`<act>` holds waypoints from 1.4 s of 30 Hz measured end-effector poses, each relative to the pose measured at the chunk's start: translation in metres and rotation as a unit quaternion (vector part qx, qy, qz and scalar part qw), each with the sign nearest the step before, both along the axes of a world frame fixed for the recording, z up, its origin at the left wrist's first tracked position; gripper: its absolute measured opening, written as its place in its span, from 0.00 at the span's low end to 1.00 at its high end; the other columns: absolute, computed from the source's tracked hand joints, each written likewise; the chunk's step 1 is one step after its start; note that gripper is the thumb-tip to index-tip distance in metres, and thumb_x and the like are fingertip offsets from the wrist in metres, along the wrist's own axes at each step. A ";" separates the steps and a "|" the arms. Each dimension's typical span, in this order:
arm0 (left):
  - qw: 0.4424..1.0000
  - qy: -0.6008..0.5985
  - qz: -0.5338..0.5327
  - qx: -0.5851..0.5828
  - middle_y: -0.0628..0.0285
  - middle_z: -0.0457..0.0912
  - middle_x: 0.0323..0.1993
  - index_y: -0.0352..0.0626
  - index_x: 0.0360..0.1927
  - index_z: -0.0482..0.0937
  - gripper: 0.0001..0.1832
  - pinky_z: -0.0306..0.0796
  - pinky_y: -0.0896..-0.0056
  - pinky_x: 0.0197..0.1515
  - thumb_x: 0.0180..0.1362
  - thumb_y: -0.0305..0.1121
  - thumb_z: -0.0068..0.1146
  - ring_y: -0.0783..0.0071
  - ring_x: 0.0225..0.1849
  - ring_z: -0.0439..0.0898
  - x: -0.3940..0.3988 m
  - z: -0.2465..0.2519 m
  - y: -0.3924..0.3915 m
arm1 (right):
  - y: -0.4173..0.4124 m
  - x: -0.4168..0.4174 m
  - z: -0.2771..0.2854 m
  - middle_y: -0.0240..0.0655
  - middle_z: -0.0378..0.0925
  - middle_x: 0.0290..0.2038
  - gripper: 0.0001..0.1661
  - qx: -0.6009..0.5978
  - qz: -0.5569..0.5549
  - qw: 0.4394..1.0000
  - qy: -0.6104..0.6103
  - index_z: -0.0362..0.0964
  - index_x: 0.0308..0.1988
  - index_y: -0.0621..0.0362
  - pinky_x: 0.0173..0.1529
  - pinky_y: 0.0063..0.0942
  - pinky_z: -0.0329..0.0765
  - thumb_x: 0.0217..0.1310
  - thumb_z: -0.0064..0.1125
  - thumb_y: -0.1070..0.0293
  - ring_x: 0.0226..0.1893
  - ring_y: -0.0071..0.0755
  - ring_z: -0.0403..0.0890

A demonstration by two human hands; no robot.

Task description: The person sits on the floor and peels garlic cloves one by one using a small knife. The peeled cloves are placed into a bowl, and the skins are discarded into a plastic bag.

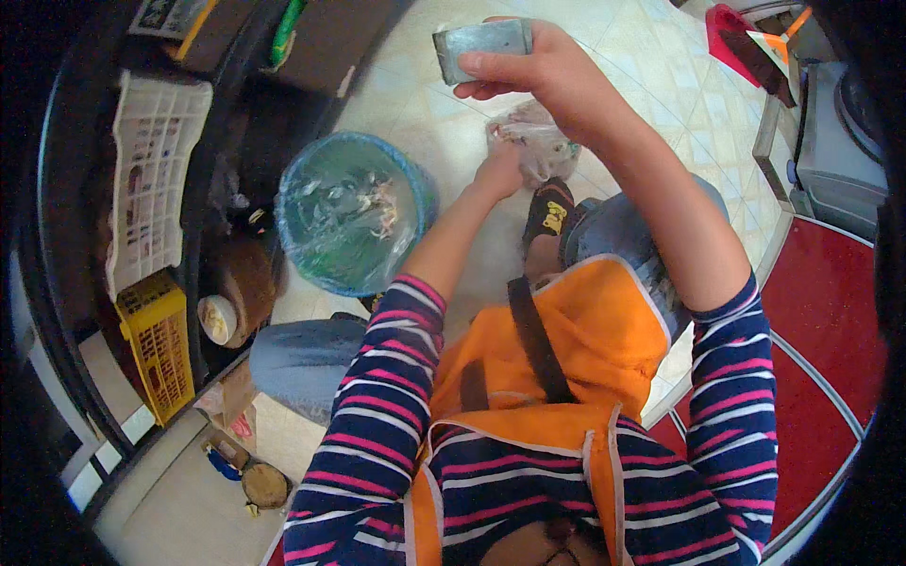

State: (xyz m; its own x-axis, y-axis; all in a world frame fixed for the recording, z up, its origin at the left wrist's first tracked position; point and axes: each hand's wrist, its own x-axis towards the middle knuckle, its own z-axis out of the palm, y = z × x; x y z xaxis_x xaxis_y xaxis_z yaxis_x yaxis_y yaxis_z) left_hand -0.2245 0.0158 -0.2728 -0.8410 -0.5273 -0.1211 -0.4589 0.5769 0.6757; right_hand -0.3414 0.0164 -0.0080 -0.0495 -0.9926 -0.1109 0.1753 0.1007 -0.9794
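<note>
In the upper middle of the head view, my right hand (520,67) grips a small grey rectangular object (492,46), thumb across its face. Whether it is a box, a tin or a solid block I cannot tell. Lower down, my left hand (501,170) has hold of a clear plastic bag (548,145) on the floor tiles, just past my dark shoe (548,212). The bag has mixed contents that are too blurred to name. Left of my left forearm stands a round bin (287,233) with a clear plastic liner and some pale scraps inside.
Dark shelving on the left holds a white plastic basket (152,177) and a yellow plastic crate (159,339). Beside them is a small white bowl (217,320). A red dustpan (729,49) lies at the upper right, near a grey appliance (839,163) and red cabinet panels (821,297).
</note>
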 end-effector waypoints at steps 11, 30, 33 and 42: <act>0.974 -0.156 -0.145 -0.076 0.49 0.74 0.43 0.44 0.50 0.69 0.25 0.65 0.55 0.51 0.44 0.22 0.48 0.53 0.50 0.70 -0.022 -0.017 0.039 | -0.008 -0.023 0.005 0.36 0.77 0.31 0.17 0.059 -0.062 0.986 -0.140 0.70 0.40 0.63 0.38 0.23 0.74 0.54 0.60 0.64 0.31 0.28 0.79; 0.992 -0.023 0.056 -0.110 0.54 0.56 0.62 0.52 0.58 0.63 0.30 0.62 0.44 0.52 0.48 0.38 0.52 0.50 0.61 0.58 -0.037 -0.079 0.010 | -0.017 -0.011 -0.005 0.36 0.78 0.26 0.12 -0.006 -0.065 0.992 -0.109 0.74 0.33 0.64 0.35 0.21 0.76 0.51 0.60 0.65 0.27 0.27 0.80; 0.987 -0.012 0.061 -0.148 0.53 0.59 0.60 0.50 0.53 0.68 0.25 0.64 0.49 0.51 0.48 0.36 0.50 0.53 0.59 0.62 -0.039 -0.106 0.025 | -0.018 -0.005 -0.001 0.37 0.78 0.26 0.12 -0.002 -0.057 0.992 -0.112 0.74 0.33 0.64 0.34 0.21 0.76 0.51 0.60 0.65 0.27 0.26 0.80; 0.973 -0.226 -0.028 0.046 0.51 0.63 0.57 0.47 0.46 0.73 0.19 0.66 0.53 0.50 0.48 0.33 0.50 0.54 0.56 0.65 -0.058 -0.108 0.031 | -0.016 -0.002 0.011 0.38 0.77 0.31 0.18 0.027 -0.043 0.996 -0.080 0.70 0.38 0.64 0.39 0.21 0.75 0.52 0.59 0.62 0.31 0.27 0.80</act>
State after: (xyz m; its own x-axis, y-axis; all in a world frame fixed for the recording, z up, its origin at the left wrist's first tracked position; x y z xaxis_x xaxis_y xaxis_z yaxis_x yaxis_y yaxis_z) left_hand -0.2824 0.0469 -0.3807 -0.7181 -0.4518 -0.5293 -0.6907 0.5561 0.4623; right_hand -0.3436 0.0000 0.0029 -0.1110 -0.9778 -0.1776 0.3389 0.1307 -0.9317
